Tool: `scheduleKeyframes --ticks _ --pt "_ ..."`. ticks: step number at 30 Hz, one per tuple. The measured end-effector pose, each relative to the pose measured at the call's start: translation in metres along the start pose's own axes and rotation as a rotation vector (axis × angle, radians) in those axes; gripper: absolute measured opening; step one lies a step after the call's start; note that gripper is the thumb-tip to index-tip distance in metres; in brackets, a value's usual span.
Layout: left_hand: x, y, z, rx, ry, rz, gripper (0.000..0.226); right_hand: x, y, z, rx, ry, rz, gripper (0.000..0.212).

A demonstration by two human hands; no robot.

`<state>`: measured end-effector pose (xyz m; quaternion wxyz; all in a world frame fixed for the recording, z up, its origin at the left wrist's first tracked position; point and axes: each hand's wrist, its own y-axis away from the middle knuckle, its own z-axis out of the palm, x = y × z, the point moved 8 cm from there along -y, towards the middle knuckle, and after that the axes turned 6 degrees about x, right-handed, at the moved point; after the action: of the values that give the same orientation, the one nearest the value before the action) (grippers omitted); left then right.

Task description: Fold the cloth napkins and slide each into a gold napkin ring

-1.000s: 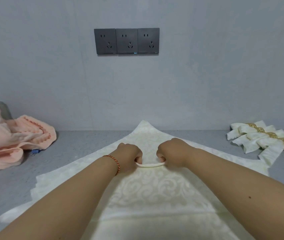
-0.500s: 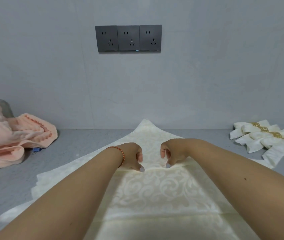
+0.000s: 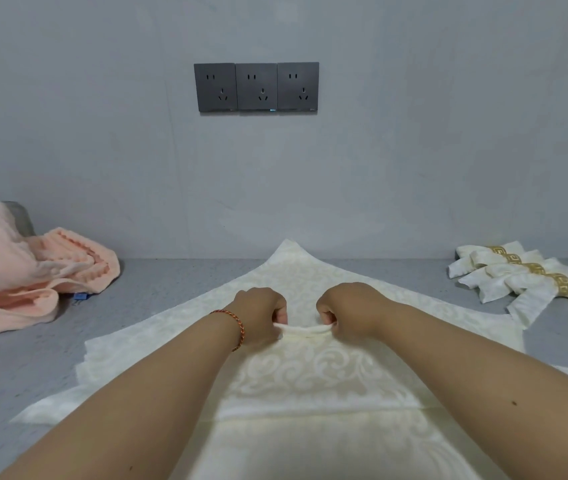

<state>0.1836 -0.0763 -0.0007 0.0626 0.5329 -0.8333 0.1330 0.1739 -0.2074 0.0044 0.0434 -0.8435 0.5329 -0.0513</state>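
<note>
One cream napkin (image 3: 310,386) is spread at 6 o'clock on the grey table (image 3: 171,282). Its raised pleat is pinched by the left hand (image 3: 262,315) and right hand (image 3: 348,311), whereas half a second earlier it was merely pressed down. Three ringed napkins (image 3: 525,271) lie at 3 o'clock, one pink towel (image 3: 26,268) at 9 o'clock.

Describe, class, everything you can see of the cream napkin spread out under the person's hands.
The cream napkin looks like woven cloth with a pale scroll pattern. It lies spread on the grey table, one corner pointing toward the wall, and a crease crosses its near part. The left hand and right hand each pinch it near the middle, lifting a small ridge of fabric between them. Both forearms lie over its near part. More cream layers show beneath its left edge.
</note>
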Motion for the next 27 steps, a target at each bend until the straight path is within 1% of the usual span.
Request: scheduleKeyframes --ticks 2,4,7,8,10,12,13,16,17,20,22,25,27 --pt "0.001 0.005 -0.001 0.002 0.001 0.012 0.022 -0.005 0.006 -0.001 -0.005 0.022 -0.023 0.034" --pt "0.002 0.009 -0.002 -0.006 -0.022 0.013 0.018 -0.009 0.010 -0.001 -0.031 0.024 -0.033 0.028" --pt "0.002 0.012 0.001 -0.055 -0.064 -0.019 0.024 -0.009 0.014 0.000 -0.086 -0.003 -0.008 0.021" --pt "0.002 0.012 0.001 -0.071 -0.076 -0.036 0.023 -0.008 0.015 0.000 -0.085 -0.026 0.011 0.018" --pt "0.002 0.012 0.000 -0.081 -0.072 -0.074 0.019 -0.003 0.015 -0.002 -0.061 -0.097 0.067 0.025" --pt "0.003 0.011 -0.002 -0.068 -0.055 -0.102 0.030 0.002 0.015 -0.003 -0.051 -0.186 0.115 0.030" --pt "0.004 0.011 -0.002 -0.058 -0.045 -0.098 0.031 0.004 0.014 -0.002 -0.052 -0.226 0.127 0.029" --pt "0.005 0.012 0.002 -0.066 -0.017 -0.087 0.013 0.007 0.014 0.002 -0.080 -0.303 0.145 0.009" --pt "0.003 0.012 0.002 -0.061 -0.017 -0.086 0.013 0.008 0.013 0.003 -0.088 -0.307 0.144 0.010" --pt "-0.007 0.012 0.003 -0.075 -0.024 -0.125 0.029 0.011 0.012 0.007 -0.120 -0.309 0.169 0.025" --pt "-0.013 0.012 0.006 -0.102 0.006 -0.155 0.034 0.013 0.011 0.008 -0.149 -0.286 0.185 0.034" --pt "-0.018 0.012 0.010 -0.126 0.069 -0.168 0.032 0.015 0.011 0.010 -0.172 -0.263 0.200 0.035" --pt "-0.020 0.012 0.011 -0.124 0.099 -0.172 0.028 0.016 0.012 0.011 -0.175 -0.259 0.203 0.031"
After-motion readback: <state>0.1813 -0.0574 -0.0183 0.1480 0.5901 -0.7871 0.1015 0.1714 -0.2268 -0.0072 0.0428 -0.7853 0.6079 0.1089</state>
